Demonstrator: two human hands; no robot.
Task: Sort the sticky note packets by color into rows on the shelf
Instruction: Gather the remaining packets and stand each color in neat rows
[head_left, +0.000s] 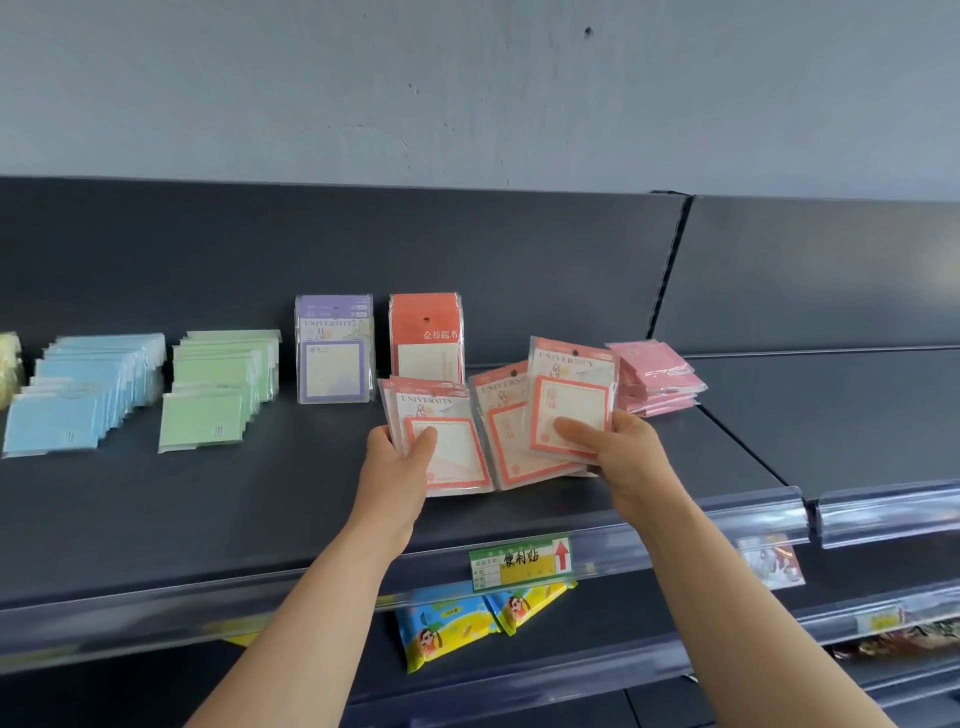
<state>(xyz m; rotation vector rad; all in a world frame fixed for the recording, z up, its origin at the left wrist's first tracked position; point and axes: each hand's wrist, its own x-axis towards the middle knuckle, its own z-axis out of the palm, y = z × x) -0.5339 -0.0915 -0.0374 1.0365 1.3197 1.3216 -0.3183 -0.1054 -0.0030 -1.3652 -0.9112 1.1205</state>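
Behind, purple stack and red stack stand; hands grip orange packets.

Green-yellow price tag; cartoon packets below; grey wall.

Matt dark shelf with a glossy clear plastic edge strip; orange-bordered packets in shiny clear plastic sleeves; paper price label.

A yellow item is cut off by the left edge. The red stack is partly hidden behind held packets. Small print on the label is unreadable.
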